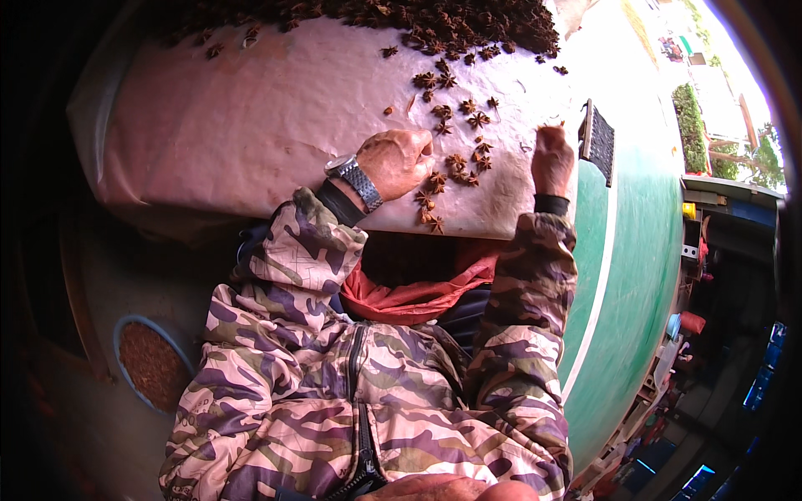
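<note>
Loose brown star anise (478, 119) lies scattered over a pale plastic sheet (234, 125) that covers the table. My left hand (397, 163), with a metal watch at its wrist, rests curled into a fist just left of the scattered pods. Across from it, right of the pods and close to the sheet's right edge, is my right hand (553, 163), its fingers bent and pressed together. What either hand holds, if anything, is hidden. Below the table's front edge, an open red sack (393, 309) gapes between my forearms, its inside dark.
A large heap of star anise (476, 25) covers the table's far side. To the lower left stands a blue-rimmed basin (125, 327) full of reddish-brown bits. A dark panel (600, 142) stands beyond the table's right edge, over green floor (635, 275) with a white line.
</note>
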The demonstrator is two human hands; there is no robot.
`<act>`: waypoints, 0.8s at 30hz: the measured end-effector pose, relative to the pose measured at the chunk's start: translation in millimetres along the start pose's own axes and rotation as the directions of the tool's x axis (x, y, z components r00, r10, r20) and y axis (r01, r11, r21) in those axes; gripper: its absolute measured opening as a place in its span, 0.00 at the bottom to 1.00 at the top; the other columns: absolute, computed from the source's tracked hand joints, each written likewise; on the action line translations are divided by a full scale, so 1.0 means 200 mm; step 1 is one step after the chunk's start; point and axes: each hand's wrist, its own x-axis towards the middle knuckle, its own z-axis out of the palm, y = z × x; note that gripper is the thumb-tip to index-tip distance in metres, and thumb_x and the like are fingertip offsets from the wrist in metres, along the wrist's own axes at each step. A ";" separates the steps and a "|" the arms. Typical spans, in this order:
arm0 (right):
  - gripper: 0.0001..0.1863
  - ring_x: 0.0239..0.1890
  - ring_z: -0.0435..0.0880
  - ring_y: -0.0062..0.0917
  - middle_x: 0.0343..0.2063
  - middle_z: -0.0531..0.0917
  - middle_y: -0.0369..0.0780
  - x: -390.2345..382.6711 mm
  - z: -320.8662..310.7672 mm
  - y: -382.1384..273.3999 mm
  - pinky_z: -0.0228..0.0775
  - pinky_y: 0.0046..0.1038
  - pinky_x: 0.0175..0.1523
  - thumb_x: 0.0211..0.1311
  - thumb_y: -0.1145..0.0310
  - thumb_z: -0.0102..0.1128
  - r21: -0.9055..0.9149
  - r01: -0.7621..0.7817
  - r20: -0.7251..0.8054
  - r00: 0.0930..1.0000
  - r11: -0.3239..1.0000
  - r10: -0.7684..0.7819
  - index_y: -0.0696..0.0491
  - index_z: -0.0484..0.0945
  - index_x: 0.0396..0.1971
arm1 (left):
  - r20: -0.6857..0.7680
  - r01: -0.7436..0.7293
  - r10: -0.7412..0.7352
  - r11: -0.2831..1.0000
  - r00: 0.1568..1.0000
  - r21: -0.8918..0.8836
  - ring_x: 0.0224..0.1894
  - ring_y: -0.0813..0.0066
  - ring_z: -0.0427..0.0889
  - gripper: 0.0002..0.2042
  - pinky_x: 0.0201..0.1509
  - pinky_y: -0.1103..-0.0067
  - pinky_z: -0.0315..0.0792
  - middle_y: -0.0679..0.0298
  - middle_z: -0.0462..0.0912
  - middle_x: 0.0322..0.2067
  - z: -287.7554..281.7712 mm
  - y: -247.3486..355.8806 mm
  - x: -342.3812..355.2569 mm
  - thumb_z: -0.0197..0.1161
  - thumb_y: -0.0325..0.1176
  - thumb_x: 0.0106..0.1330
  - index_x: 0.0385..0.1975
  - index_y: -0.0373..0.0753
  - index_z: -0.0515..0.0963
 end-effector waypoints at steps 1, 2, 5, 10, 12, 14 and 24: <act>0.07 0.30 0.86 0.46 0.25 0.85 0.48 -0.03 -0.05 0.10 0.77 0.43 0.40 0.67 0.65 0.63 0.020 -0.091 -0.024 0.996 0.996 0.091 0.54 0.81 0.36 | 0.004 -0.007 0.007 1.000 1.000 0.002 0.36 0.55 0.88 0.10 0.43 0.66 0.80 0.51 0.86 0.31 0.01 0.01 0.01 0.65 0.35 0.64 0.37 0.35 0.81; 0.07 0.32 0.87 0.45 0.26 0.86 0.48 -0.06 -0.08 0.11 0.78 0.42 0.41 0.66 0.66 0.64 0.058 -0.177 -0.041 0.983 0.982 0.180 0.54 0.82 0.36 | 0.003 -0.004 0.004 1.000 1.000 0.017 0.36 0.55 0.88 0.10 0.43 0.67 0.80 0.51 0.86 0.30 0.01 0.00 0.01 0.65 0.35 0.64 0.37 0.35 0.81; 0.08 0.42 0.85 0.42 0.39 0.85 0.46 -0.11 -0.14 0.12 0.78 0.38 0.49 0.61 0.67 0.69 -0.218 -0.185 -0.168 0.974 0.958 0.150 0.55 0.84 0.37 | -0.024 -0.019 0.020 0.999 1.000 0.034 0.35 0.56 0.87 0.10 0.41 0.67 0.80 0.52 0.85 0.30 0.03 0.00 0.03 0.66 0.35 0.64 0.37 0.35 0.80; 0.16 0.36 0.87 0.36 0.40 0.87 0.44 -0.05 0.05 -0.23 0.79 0.35 0.45 0.64 0.59 0.70 0.066 -0.165 0.118 0.981 0.984 0.157 0.53 0.86 0.45 | -0.027 -0.034 0.035 0.999 0.999 0.038 0.34 0.55 0.86 0.10 0.40 0.66 0.79 0.52 0.85 0.29 0.02 -0.02 0.02 0.66 0.36 0.64 0.37 0.34 0.80; 0.16 0.38 0.87 0.42 0.41 0.86 0.46 -0.02 0.16 -0.26 0.79 0.40 0.48 0.65 0.57 0.68 0.085 -0.134 0.184 0.976 0.987 0.117 0.52 0.86 0.45 | -0.019 -0.047 0.048 0.999 0.999 0.013 0.34 0.56 0.86 0.11 0.40 0.67 0.78 0.52 0.85 0.30 0.03 0.00 0.03 0.66 0.36 0.64 0.37 0.34 0.80; 0.12 0.41 0.86 0.47 0.41 0.84 0.48 0.03 0.21 -0.32 0.78 0.44 0.49 0.66 0.60 0.64 -0.032 -0.025 0.168 0.985 0.999 0.030 0.52 0.87 0.41 | -0.009 -0.043 0.043 0.999 0.999 -0.014 0.34 0.56 0.86 0.11 0.40 0.67 0.78 0.52 0.85 0.30 0.02 0.01 0.03 0.66 0.36 0.64 0.37 0.34 0.80; 0.07 0.33 0.84 0.52 0.29 0.81 0.55 -0.13 0.01 -0.54 0.74 0.49 0.36 0.74 0.68 0.51 0.213 0.004 0.266 0.962 0.977 -0.062 0.56 0.73 0.39 | -0.046 0.073 -0.087 0.966 0.995 -0.248 0.35 0.54 0.87 0.16 0.43 0.65 0.80 0.53 0.86 0.30 -0.01 0.07 0.02 0.68 0.41 0.65 0.43 0.36 0.78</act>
